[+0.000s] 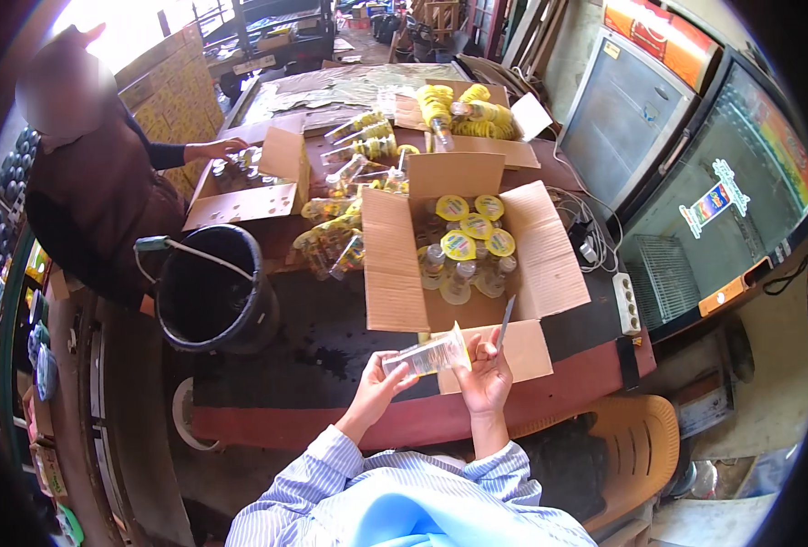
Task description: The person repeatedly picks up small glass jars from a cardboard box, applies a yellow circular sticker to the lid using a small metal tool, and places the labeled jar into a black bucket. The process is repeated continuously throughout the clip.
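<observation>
My left hand (381,388) grips a clear plastic cup (428,357) by its base; the cup lies tilted on its side, its yellow-rimmed end towards the right. At that rim is my right hand (484,376), its fingers also around a thin grey blade-like tool (506,321) pointing up. Just beyond both hands stands an open cardboard box (393,263). Inside it are several clear cups, some with yellow printed lids (458,245) facing up and others with their narrow ends up.
A black bucket (263,321) stands on the left of the table. Behind are stacked yellow-rimmed cups (335,243) and a box of yellow rings (486,113). A person (103,178) reaches into another box (240,208). Cables and a power strip (626,304) lie right.
</observation>
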Motion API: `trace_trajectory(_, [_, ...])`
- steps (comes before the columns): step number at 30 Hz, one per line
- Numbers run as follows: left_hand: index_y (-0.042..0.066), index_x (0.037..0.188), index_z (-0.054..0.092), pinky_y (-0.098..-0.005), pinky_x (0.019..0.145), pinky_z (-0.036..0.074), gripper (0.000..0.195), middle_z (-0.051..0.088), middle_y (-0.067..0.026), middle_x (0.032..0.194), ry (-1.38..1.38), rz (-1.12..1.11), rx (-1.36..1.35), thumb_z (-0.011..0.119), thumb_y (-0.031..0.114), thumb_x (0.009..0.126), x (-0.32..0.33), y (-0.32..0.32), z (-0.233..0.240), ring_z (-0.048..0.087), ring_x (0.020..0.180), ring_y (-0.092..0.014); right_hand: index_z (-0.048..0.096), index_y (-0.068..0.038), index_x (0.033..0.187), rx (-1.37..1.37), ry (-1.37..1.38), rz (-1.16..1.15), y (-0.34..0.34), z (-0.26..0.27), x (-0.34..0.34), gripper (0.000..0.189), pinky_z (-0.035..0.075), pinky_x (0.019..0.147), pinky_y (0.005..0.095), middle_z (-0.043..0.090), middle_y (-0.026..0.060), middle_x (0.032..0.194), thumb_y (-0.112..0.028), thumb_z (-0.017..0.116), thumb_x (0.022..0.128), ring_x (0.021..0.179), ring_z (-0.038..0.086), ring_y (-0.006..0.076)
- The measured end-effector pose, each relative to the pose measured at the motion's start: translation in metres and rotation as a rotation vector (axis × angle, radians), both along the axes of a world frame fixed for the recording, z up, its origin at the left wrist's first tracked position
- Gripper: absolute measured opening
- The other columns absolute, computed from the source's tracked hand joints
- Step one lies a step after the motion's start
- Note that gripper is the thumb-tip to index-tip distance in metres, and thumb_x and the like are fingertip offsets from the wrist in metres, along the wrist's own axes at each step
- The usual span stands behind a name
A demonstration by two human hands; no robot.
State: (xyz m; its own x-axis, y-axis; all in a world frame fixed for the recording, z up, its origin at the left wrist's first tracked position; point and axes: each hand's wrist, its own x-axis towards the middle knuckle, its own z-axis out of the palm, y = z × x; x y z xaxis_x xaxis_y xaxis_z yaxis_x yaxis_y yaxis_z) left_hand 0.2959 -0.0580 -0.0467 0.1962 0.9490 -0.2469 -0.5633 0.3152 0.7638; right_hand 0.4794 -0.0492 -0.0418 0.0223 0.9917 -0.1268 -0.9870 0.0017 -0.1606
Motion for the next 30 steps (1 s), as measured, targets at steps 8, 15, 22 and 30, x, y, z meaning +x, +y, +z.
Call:
trace_trajectory(8, [0.004,0.121,0.038,-0.0310,0.081,0.044,0.056,0.048,-0.0095,0.101,0.540,-0.252,0.243,0.066,0.015,0.074,-0.093,-0.032,0.023,0.051,0.098,-0.018,0.053,-0.013,0.116,0.014,0.001,0.259,-0.007,0.002,-0.078,0.030,0.033,0.094,0.0432,0.054,-0.0029,0.076,-0.019,0.051,0.087,0.089,0.053,0.0130])
trace_trajectory(15, [0.004,0.120,0.038,-0.0332,0.086,0.041,0.055,0.048,-0.0142,0.111,0.886,-0.112,0.353,0.065,0.021,0.076,-0.156,-0.054,0.018,0.050,0.102,-0.023,0.052,-0.013,0.116,0.068,-0.085,0.404,-0.016,0.013,-0.163,0.028,0.033,0.095,0.0413,0.055,-0.0018,0.078,-0.018,0.047,0.089,0.098,0.053,0.0149])
trace_trajectory(22, [0.006,0.121,0.034,-0.0313,0.083,0.041,0.054,0.051,-0.0104,0.106,0.617,-0.055,0.294,0.064,0.017,0.077,-0.212,-0.058,0.027,0.050,0.098,-0.018,0.046,-0.010,0.121,0.217,-0.076,0.470,-0.024,0.031,-0.231,0.034,0.033,0.096,0.0352,0.054,0.0014,0.082,-0.013,0.048,0.088,0.103,0.051,0.0165])
trace_trajectory(30, [0.004,0.129,0.021,-0.0290,0.092,0.035,0.068,0.041,-0.0086,0.120,0.310,0.127,0.413,0.062,0.004,0.076,-0.264,-0.043,0.040,0.043,0.108,-0.014,0.044,-0.011,0.124,0.505,-0.254,0.393,-0.015,0.063,-0.265,0.035,0.031,0.097,0.0386,0.048,-0.0005,0.078,-0.015,0.046,0.089,0.085,0.048,0.0133])
